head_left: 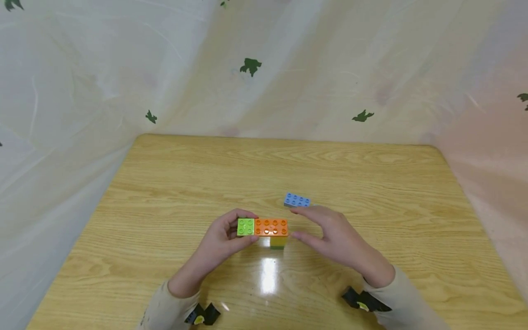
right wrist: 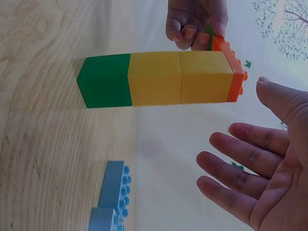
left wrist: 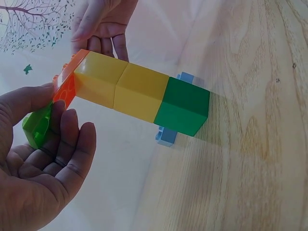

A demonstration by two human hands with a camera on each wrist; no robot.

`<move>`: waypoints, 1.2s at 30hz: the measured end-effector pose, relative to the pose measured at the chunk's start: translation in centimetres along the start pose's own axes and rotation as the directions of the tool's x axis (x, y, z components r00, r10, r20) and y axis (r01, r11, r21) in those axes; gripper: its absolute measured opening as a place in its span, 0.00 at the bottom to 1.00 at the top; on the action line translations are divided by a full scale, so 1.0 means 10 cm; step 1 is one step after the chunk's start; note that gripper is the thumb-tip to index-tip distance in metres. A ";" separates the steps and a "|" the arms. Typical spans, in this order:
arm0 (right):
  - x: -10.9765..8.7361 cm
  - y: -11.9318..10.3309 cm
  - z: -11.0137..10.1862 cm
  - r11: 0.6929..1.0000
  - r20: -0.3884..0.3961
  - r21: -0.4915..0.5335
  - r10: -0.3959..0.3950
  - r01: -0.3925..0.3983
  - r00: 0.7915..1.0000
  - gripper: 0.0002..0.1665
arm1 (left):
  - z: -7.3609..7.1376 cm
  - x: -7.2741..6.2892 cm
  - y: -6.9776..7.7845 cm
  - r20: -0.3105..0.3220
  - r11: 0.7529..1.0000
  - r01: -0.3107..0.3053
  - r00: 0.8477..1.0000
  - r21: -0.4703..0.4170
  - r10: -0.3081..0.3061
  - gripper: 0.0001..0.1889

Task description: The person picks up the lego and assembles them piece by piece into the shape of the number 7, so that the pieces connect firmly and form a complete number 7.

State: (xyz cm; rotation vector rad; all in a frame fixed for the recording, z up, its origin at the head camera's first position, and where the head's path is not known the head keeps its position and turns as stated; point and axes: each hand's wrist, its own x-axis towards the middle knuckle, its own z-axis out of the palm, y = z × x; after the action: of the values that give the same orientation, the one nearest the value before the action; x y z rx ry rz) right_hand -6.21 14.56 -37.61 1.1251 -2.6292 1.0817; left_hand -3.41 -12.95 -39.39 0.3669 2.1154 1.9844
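A toy brick tower stands upright on the table, with a dark green brick (left wrist: 183,106) at the bottom and two yellow bricks (right wrist: 180,77) above it. Across its top lies a flat orange brick (head_left: 271,227), which extends left from the column. A lime green brick (head_left: 245,227) sits at the orange brick's left end. My left hand (head_left: 222,236) pinches the toy brick tower where lime green meets orange, thumb in front and fingers behind. Just off the orange brick's right end, my right hand (head_left: 336,233) holds nothing, its fingers and thumb spread apart.
Behind the tower a blue brick (head_left: 297,200) lies studs up on the wooden table (head_left: 185,174). The right wrist view shows a second blue brick (right wrist: 103,220) beside it. A pale curtain (head_left: 297,91) with leaf prints hangs past the table's far edge.
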 end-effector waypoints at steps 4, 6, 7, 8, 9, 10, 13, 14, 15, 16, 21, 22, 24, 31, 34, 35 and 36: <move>-0.02 0.06 -0.02 1.000 -0.014 -0.003 0.023 -0.023 1.000 0.27 | 0.00 0.00 0.00 0.002 1.000 0.001 1.000 0.000 -0.001 0.20; -0.02 0.08 -0.03 1.000 -0.021 -0.003 0.029 -0.029 0.999 0.27 | 0.00 0.00 0.00 0.002 1.000 -0.003 1.000 0.003 0.003 0.20; -0.03 0.10 -0.03 0.999 -0.023 -0.006 0.034 -0.034 0.999 0.26 | 0.00 0.00 0.00 0.002 1.000 -0.003 1.000 0.005 0.003 0.20; -0.03 0.11 -0.03 0.999 -0.025 -0.008 0.039 -0.039 0.999 0.26 | 0.00 0.00 0.00 0.001 1.000 -0.001 1.000 0.005 0.001 0.20; -0.03 0.12 -0.04 0.999 -0.028 -0.012 0.044 -0.044 0.999 0.25 | 0.00 -0.01 0.01 0.000 1.000 0.001 1.000 0.004 -0.001 0.20; -0.04 0.13 -0.04 0.999 -0.030 -0.018 0.050 -0.051 0.998 0.25 | 0.00 -0.01 0.01 0.000 1.000 0.003 1.000 0.004 -0.003 0.20; -0.04 0.16 -0.04 0.998 -0.032 -0.020 0.059 -0.059 0.998 0.25 | 0.00 0.00 0.01 -0.003 1.000 0.013 1.000 0.003 -0.013 0.20; -0.04 0.17 -0.04 0.998 -0.033 -0.020 0.062 -0.063 0.998 0.25 | 0.00 0.00 0.00 -0.003 1.000 0.013 1.000 0.005 -0.013 0.20; -0.05 0.18 -0.04 0.998 -0.033 -0.021 0.066 -0.066 0.997 0.25 | 0.00 0.00 0.00 -0.004 1.000 0.014 1.000 0.006 -0.013 0.20; -0.05 0.19 -0.05 0.997 -0.035 -0.021 0.067 -0.068 0.997 0.25 | -0.01 0.00 0.00 -0.005 1.000 0.013 1.000 0.007 -0.013 0.20; -0.04 0.27 -0.05 0.997 -0.055 -0.021 0.077 -0.078 0.996 0.24 | -0.01 0.00 0.00 -0.006 1.000 0.012 1.000 0.007 -0.012 0.20; -0.04 0.30 -0.05 0.997 -0.060 -0.021 0.079 -0.080 0.995 0.24 | -0.01 0.00 0.00 -0.006 1.000 0.013 1.000 0.005 -0.013 0.20; -0.03 0.33 -0.05 0.996 -0.066 -0.018 0.084 -0.085 0.994 0.23 | -0.01 0.00 0.00 -0.005 1.000 0.016 1.000 0.001 -0.016 0.20; 0.04 0.47 -0.02 0.989 -0.065 0.000 0.149 -0.149 0.987 0.22 | -0.01 0.00 0.00 -0.004 1.000 0.022 1.000 0.004 -0.022 0.21; 0.07 0.53 0.00 0.981 -0.057 -0.001 0.191 -0.192 0.980 0.23 | -0.01 0.00 0.00 -0.003 1.000 0.021 1.000 0.005 -0.021 0.21; 0.08 0.55 0.01 0.979 -0.054 0.000 0.204 -0.205 0.977 0.23 | -0.01 0.00 0.00 -0.003 1.000 0.020 1.000 0.005 -0.020 0.21; 0.09 0.56 0.02 0.976 -0.049 -0.002 0.217 -0.218 0.975 0.24 | -0.01 0.00 0.00 -0.002 1.000 0.018 1.000 0.007 -0.018 0.21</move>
State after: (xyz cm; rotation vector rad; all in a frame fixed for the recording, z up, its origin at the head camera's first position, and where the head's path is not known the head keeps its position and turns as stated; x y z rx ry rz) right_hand -10.54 16.65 -40.69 0.8119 -2.7646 1.1188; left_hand -3.48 -12.99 -39.36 0.3455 2.1195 1.9693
